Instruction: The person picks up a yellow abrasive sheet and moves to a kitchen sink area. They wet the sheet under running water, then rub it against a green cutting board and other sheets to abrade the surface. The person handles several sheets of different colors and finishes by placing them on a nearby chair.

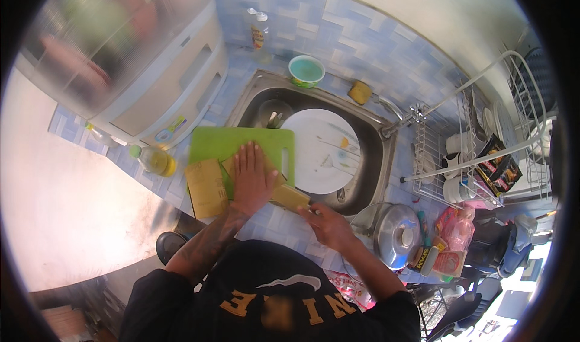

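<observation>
A green cutting board (205, 143) lies over the sink's near left corner. On it my left hand (249, 176) rests flat, fingers stretched, pressing on a piece of brown cardboard. Another brown cardboard piece (207, 188), with dark marks, lies left of that hand and overhangs the board's near edge. My right hand (329, 226) is closed round the dark handle of a knife (290, 196). Its broad blade points left toward the left hand and looks tan; I cannot tell whether cardboard covers it or is reflected in it. The blade's far end is hidden by the left hand.
A large white plate (320, 155) and some cutlery (275, 120) sit in the steel sink (377, 167). Behind stand a teal bowl (306, 70) and a yellow sponge (360, 92). Left is an oil bottle (154, 161); right, a lidded pot (399, 236) and wire dish rack (435, 182).
</observation>
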Demonstrator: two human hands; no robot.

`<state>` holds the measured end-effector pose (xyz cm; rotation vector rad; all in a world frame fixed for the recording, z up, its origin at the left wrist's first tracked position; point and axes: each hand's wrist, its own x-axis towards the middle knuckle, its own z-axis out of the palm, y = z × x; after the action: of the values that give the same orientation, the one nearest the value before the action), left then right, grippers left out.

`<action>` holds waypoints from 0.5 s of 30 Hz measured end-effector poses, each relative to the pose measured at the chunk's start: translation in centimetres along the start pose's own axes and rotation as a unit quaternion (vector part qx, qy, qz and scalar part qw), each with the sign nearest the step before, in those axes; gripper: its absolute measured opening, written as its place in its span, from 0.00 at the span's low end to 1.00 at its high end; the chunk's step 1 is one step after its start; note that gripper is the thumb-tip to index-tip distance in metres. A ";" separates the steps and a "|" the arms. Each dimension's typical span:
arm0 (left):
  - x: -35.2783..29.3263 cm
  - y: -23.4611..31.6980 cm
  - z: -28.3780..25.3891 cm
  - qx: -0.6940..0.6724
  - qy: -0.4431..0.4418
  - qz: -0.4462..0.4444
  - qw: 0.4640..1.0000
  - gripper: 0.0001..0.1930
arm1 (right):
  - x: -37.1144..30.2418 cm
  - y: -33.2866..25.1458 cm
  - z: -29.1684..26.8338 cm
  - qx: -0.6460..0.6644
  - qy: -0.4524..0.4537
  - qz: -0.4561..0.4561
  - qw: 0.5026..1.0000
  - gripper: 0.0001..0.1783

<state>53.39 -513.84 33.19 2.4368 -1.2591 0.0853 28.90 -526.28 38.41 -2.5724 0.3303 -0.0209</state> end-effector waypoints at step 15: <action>1.4 0.1 -1.0 0.056 -0.044 0.048 0.996 0.39 | -0.7 1.4 -0.6 -0.001 0.067 -0.025 0.997 0.26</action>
<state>54.25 -514.58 34.46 2.4985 -1.4454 0.0782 27.86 -527.61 38.26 -2.5873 0.3165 -0.2124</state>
